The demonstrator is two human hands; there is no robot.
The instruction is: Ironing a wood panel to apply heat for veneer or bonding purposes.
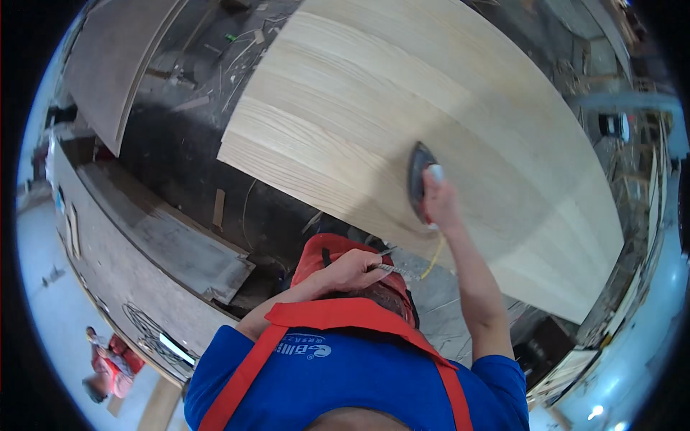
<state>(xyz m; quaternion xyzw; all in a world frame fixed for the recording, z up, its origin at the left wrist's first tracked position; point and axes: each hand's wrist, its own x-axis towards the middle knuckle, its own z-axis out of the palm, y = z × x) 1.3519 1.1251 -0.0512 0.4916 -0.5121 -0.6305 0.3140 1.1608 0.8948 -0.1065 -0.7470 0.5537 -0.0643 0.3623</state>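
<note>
My right hand [440, 200] is closed around the handle of a dark clothes iron [415, 176]. The iron rests on a large pale wood panel [302, 122], with its pointed end away from me. A yellow cord [434, 260] runs down from near the iron's back end toward my body. Close to my waist, my left hand [352, 269] pinches a slim grey metal tool [394, 270]; its exact kind is unclear. That hand is over the red apron [316, 251], short of the panel's near edge.
A brown board [118, 65] stands at the far left. Left of me runs a long grey bench or board [129, 237] with coiled black cable [144, 323] near its end. Wood scraps [244, 65] litter the dark floor. Another person [111, 366] in red is at the lower left.
</note>
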